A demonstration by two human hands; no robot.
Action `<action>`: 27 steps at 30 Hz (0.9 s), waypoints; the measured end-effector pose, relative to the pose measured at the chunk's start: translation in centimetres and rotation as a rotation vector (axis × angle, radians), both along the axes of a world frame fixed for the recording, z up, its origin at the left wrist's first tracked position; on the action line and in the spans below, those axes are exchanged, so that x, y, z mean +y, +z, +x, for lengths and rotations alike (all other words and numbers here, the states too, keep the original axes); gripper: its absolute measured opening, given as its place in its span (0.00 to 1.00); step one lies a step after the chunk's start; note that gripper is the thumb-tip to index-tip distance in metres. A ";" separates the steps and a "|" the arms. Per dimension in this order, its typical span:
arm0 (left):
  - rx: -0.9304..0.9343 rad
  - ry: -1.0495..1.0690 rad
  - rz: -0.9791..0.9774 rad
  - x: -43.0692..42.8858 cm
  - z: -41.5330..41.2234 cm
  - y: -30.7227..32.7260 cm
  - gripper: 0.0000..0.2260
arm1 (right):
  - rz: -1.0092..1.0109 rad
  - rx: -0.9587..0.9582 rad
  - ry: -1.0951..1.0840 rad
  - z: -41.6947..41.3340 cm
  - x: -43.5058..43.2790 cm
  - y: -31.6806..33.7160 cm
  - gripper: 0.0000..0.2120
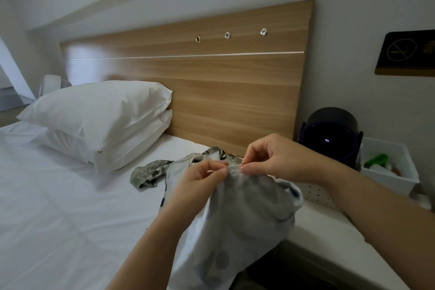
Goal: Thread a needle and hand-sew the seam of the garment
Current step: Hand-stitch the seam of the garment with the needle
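A pale grey garment [237, 216] with faint round spots hangs between my hands over the bed's right edge. My left hand [200, 183] pinches its top edge from the left. My right hand [275, 160] pinches the same edge from the right, thumb and forefinger closed at the seam [235, 167]. The fingertips of both hands nearly touch. A needle and thread are too small to make out. A second patterned grey-green cloth [153, 169] lies crumpled on the sheet just behind the garment.
The white bed sheet [58, 207] spreads to the left, with two stacked white pillows [101, 120] against the wooden headboard [211, 82]. On the right stand a dark round device [332, 132] and a white bin [390, 172] holding small items.
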State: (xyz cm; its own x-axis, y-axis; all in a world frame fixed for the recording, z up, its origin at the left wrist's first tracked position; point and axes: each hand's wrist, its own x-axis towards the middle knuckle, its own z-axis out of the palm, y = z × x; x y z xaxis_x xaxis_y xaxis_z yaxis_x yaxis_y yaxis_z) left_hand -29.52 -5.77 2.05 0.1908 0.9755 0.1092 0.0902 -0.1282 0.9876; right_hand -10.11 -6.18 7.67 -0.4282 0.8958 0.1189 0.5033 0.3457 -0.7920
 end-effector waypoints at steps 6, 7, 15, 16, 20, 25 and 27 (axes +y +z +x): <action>0.139 -0.094 -0.009 -0.4 0.6 0.3 0.06 | -0.102 -0.029 0.033 2.0 -0.3 0.4 0.02; 0.163 -0.117 0.002 -0.6 0.7 0.3 0.05 | -0.115 -0.040 0.039 2.3 -0.4 0.5 0.02; 0.381 -0.107 0.153 -1.6 1.3 0.4 0.05 | -0.243 -0.246 0.117 3.6 -0.3 0.8 0.03; 0.371 -0.101 0.160 -1.8 1.3 0.3 0.06 | -0.263 -0.232 0.122 3.6 -0.5 0.9 0.05; 0.366 -0.084 0.193 -2.0 1.2 0.0 0.08 | -0.140 -0.062 -0.016 3.3 -0.3 1.4 0.03; 0.361 -0.078 0.161 -1.9 1.0 0.2 0.07 | 0.093 -0.406 -0.035 2.1 -0.6 0.8 0.07; 0.336 -0.092 0.135 -1.9 0.9 0.3 0.06 | 0.101 -0.437 -0.034 1.9 -0.7 0.5 0.08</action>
State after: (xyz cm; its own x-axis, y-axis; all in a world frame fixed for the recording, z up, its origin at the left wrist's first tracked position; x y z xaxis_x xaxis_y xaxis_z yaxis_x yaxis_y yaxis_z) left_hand -28.61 -7.69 2.31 0.3236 0.9339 0.1519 0.3885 -0.2776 0.8787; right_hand -8.21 -6.88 8.20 -0.4279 0.9036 0.0206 0.7957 0.3873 -0.4657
